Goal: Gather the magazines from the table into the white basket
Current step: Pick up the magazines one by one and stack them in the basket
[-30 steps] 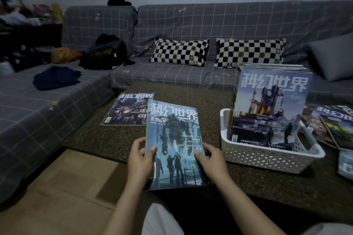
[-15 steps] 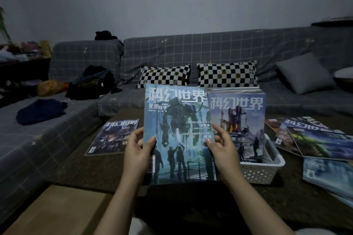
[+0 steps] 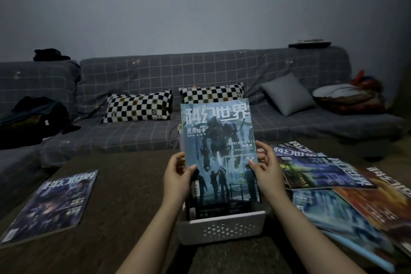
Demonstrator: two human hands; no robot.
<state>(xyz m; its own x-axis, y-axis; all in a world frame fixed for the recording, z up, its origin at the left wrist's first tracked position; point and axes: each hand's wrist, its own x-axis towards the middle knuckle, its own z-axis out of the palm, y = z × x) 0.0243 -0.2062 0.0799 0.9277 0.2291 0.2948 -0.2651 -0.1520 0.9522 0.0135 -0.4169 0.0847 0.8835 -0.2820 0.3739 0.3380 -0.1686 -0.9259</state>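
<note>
A blue magazine (image 3: 219, 144) with a robot on its cover stands upright in the white basket (image 3: 222, 227), in front of other magazines that it mostly hides. My left hand (image 3: 176, 179) grips its left edge and my right hand (image 3: 265, 168) grips its right edge. One dark magazine (image 3: 53, 202) lies flat on the brown table (image 3: 133, 184) at the left. Several more magazines (image 3: 333, 184) lie overlapping on the table right of the basket.
Behind the table runs a grey checked sofa (image 3: 200, 73) with two black-and-white checked pillows (image 3: 138, 105), a grey cushion (image 3: 288, 93) and folded blankets (image 3: 347, 98) at the right. A dark bag (image 3: 33, 118) sits on the sofa at the left.
Both hands carried the blue magazine from the table's near edge rightward and stood it in the basket in front of the others. The view shifted right.
</note>
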